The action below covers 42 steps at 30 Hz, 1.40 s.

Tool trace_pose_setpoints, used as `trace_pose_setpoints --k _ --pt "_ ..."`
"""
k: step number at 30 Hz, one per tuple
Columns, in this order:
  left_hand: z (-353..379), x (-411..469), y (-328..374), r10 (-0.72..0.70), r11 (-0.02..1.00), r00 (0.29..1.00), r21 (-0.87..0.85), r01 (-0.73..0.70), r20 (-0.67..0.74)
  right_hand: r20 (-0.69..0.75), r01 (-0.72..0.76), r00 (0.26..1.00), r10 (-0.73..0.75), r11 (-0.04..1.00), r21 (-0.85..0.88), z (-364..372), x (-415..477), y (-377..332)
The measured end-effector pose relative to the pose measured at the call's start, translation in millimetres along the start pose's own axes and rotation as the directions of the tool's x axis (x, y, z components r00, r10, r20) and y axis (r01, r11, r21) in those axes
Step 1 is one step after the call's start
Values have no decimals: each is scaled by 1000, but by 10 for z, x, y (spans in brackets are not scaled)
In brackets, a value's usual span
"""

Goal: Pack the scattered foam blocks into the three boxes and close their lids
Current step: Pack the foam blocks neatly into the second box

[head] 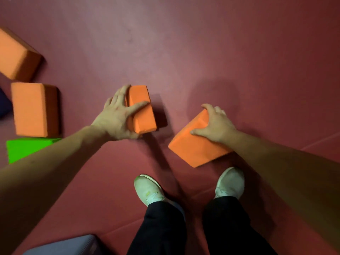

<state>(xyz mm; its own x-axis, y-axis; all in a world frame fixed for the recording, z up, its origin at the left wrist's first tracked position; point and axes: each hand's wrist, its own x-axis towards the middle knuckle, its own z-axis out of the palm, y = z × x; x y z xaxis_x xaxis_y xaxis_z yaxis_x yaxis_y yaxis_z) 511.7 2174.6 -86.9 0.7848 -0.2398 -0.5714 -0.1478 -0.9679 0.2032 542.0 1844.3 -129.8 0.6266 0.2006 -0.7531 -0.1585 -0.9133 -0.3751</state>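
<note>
My left hand [117, 116] grips an orange foam block [142, 115] standing on its narrow side on the red floor mat, thumb across its top and fingers behind it. My right hand [214, 124] grips a second orange block [195, 146], tilted, at its upper corner. Two more orange blocks lie at the left, one [33, 109] beside my left forearm and one [16, 56] farther back. A green block [24, 148] sits under my left forearm, partly hidden. No box is clearly in view.
My two feet in pale shoes [149, 190] [230, 183] stand on the red mat [184, 43] just below the blocks. A grey-blue object [70, 243] shows at the bottom left edge, and a dark blue shape [4, 103] at the far left.
</note>
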Motion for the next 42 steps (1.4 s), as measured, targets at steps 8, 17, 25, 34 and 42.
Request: trace_pose_setpoints --k 8,17,25,34,42 --pt "293 -635 36 -326 838 940 -490 239 -100 -205 91 971 -121 985 -150 -20 -247 -794" --pt "479 -720 -19 -862 259 506 -868 423 -11 91 135 990 -109 919 -369 434 -361 -1340" --pt "563 -1279 -116 -880 -383 177 -879 283 441 56 117 993 -104 935 -336 302 -700 -1696" --pt "633 -2842 24 -860 -280 365 -928 246 356 139 230 971 -196 923 -309 545 -1576 -2125" --pt "756 -4174 593 -888 -283 270 -905 318 372 260 372 920 -293 858 -353 824 -2372 -2295"
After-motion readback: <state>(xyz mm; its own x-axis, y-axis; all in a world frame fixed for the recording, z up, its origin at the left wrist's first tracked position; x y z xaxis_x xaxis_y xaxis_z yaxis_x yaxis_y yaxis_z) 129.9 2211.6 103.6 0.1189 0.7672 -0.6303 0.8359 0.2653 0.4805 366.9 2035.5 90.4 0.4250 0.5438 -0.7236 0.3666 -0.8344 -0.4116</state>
